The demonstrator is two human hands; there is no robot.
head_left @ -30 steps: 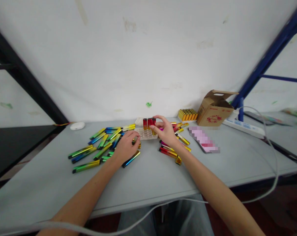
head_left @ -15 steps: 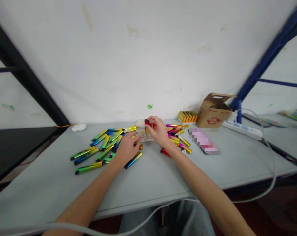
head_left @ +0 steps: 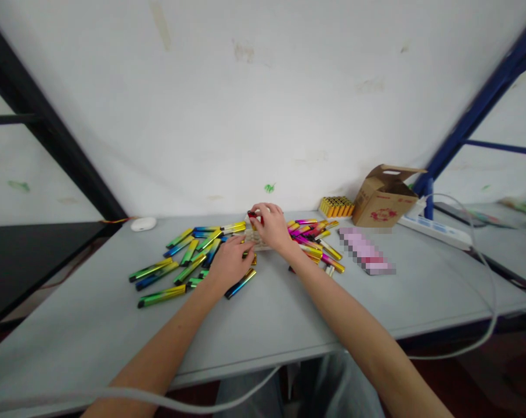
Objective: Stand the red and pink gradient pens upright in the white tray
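A pale tray (head_left: 258,238) with a grid of holes lies near the wall, partly covered by my hands. My left hand (head_left: 232,261) has its fingers curled at the tray's left front side, and a gold-ended lighter (head_left: 254,259) shows beside its thumb. Over the tray's back left part, my right hand (head_left: 271,225) pinches a shiny red lighter (head_left: 252,215), mostly hidden by the fingers. Green, blue and yellow metallic lighters (head_left: 188,252) lie scattered to the left. Pink, red and gold ones (head_left: 315,238) are heaped to the right.
A block of upright yellow lighters (head_left: 337,206) stands by the wall beside an open cardboard box (head_left: 382,200). Right of the heap lies a phone with a blurred screen (head_left: 365,249). A white power strip (head_left: 437,230), a white earbud case (head_left: 143,224) and a loose white cable (head_left: 492,307) are also around.
My right hand has moved left and toward the back of the tray with the red lighter, now tipped and mostly covered. My left hand stays at the tray. The view has shifted slightly.
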